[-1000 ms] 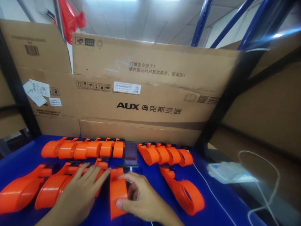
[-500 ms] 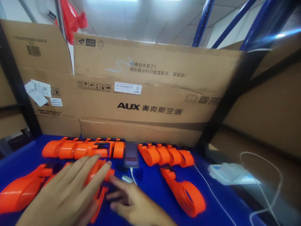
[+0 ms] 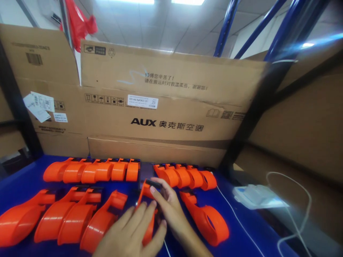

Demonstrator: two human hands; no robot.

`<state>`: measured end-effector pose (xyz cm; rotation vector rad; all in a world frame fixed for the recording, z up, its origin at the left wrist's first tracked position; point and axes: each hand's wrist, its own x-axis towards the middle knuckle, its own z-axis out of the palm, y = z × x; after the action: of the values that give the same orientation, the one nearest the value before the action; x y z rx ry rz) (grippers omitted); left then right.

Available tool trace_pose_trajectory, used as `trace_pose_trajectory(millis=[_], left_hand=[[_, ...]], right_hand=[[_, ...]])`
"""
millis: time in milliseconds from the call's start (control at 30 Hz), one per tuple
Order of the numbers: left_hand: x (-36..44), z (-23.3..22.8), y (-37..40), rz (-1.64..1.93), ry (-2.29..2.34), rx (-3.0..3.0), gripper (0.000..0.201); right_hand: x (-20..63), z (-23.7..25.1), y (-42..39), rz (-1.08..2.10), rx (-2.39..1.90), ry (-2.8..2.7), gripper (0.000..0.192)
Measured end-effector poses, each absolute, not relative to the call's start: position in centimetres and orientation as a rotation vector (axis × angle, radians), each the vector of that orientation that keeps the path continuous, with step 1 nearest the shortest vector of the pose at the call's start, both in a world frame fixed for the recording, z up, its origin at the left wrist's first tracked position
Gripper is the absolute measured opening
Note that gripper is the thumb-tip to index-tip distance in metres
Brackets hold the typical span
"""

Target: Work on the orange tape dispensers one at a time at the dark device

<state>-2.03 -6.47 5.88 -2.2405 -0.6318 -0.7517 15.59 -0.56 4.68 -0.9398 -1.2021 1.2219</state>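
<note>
Both hands close on one orange tape dispenser [image 3: 147,210] standing near the front middle of the blue tabletop [image 3: 24,175]: the right hand [image 3: 167,208] has its grip curled around the upper end, fingertips on the black part at the top, while the left hand [image 3: 132,232] lays loosely spread fingers against its near side. Just left lies a row of four dispensers [image 3: 61,217], another dispenser [image 3: 207,217] lies just right, and a phone [image 3: 146,171] stands behind against the cardboard box [image 3: 166,107].

Warehouse: cartons [image 3: 166,107], blue racking [image 3: 227,25]
</note>
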Motion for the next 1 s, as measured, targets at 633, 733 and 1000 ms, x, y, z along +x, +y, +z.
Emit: trace_pose_trajectory(millis=[633, 733, 1000], left_hand=[[-1.0, 0.3, -3.8, -2.968, -2.313, -1.742, 0.064], [-1.2, 0.5, -3.4, -2.909, -2.318, -1.738, 0.063], [-1.2, 0.5, -2.8, -2.656, -2.274, -1.977, 0.057]], right_hand=[[16.1, 4.8, -0.2, 1.08, -1.018, -1.219, 0.04], [16.1, 4.8, -0.3, 1.089, -1.026, -1.227, 0.04], [16.2, 4.7, -0.7, 1.109, -1.027, -1.295, 0.04]])
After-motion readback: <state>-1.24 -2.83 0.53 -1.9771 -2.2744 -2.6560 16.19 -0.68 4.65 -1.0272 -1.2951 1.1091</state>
